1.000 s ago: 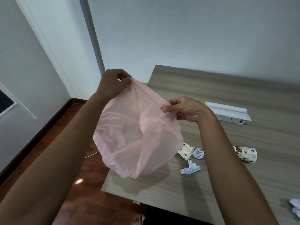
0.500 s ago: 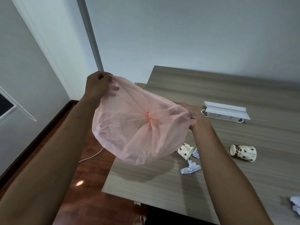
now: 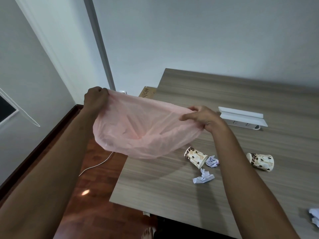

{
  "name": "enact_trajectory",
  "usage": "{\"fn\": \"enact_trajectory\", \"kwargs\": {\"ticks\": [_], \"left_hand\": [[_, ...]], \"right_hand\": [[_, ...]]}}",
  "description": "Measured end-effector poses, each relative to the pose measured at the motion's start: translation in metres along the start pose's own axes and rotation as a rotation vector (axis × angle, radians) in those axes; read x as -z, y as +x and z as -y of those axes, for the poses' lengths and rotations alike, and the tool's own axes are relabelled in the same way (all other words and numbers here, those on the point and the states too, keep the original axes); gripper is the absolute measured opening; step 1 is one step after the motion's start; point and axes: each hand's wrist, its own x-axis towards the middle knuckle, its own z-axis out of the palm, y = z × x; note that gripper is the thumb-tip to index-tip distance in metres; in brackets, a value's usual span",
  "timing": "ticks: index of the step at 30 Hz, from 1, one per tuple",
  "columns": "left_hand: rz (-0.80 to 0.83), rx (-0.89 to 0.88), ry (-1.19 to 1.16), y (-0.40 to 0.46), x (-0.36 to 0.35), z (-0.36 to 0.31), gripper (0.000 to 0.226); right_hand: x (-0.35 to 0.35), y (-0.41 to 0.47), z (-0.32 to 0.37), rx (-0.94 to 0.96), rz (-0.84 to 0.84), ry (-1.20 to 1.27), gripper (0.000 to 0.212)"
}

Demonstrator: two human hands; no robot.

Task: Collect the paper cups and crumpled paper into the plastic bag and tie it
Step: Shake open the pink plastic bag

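Pink thin plastic bag (image 3: 146, 133) hangs stretched between our left hand (image 3: 95, 99) and right hand (image 3: 201, 118), both pinching its rim; pulled harder, we judge, it tears.

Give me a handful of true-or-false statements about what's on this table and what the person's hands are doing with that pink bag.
1. Both hands hold the pink plastic bag by its rim. True: the left hand grips one side and the right hand pinches the other.
2. The two paper cups stand upright. False: the nearer cup and the farther cup both lie on their sides on the table.
3. A paper cup is already inside the bag. False: the bag looks empty, and both cups are on the table.
4. Crumpled paper lies on the table close to the nearer cup. True.
5. A white power strip sits on the table beyond the right hand. True.
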Motion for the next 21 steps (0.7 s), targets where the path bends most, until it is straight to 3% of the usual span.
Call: {"fn": "enact_trajectory", "kwargs": {"ticks": [2,4,8,9,11,13,15,17,18,21], "left_hand": [[-0.036,-0.025,0.046,0.0,0.0,0.001,0.029],[-0.074,-0.04,0.076,0.0,0.002,0.003,0.03],[-0.101,-0.066,0.124,-0.004,0.006,0.005,0.034],[-0.085,-0.078,0.12,-0.006,0.005,0.003,0.033],[-0.034,-0.102,0.106,-0.01,0.0,-0.002,0.032],[0.009,-0.125,0.08,-0.015,-0.007,-0.009,0.032],[0.036,-0.15,0.058,-0.019,-0.012,-0.016,0.031],[0.047,-0.178,0.063,-0.021,-0.012,-0.02,0.03],[0.044,-0.19,0.065,-0.021,-0.01,-0.02,0.031],[-0.004,-0.194,0.095,-0.015,0.006,-0.013,0.031]], "right_hand": [[-0.001,0.007,0.002,0.019,-0.151,-0.212,0.037],[0.0,0.015,0.0,0.026,-0.218,-0.257,0.033],[0.001,0.015,-0.006,0.024,-0.416,-0.43,0.031],[-0.003,0.012,-0.006,0.055,-0.469,-0.503,0.039],[-0.022,0.003,0.001,0.238,-0.6,-0.585,0.058],[-0.053,-0.008,0.009,0.628,-0.697,-0.478,0.044],[-0.089,-0.013,0.012,0.856,-0.506,-0.304,0.017],[-0.115,-0.007,0.003,0.729,-0.142,-0.373,0.011],[-0.121,0.001,-0.005,0.628,-0.022,-0.502,0.016],[-0.114,0.023,-0.027,0.358,0.111,-0.855,0.063]]}}
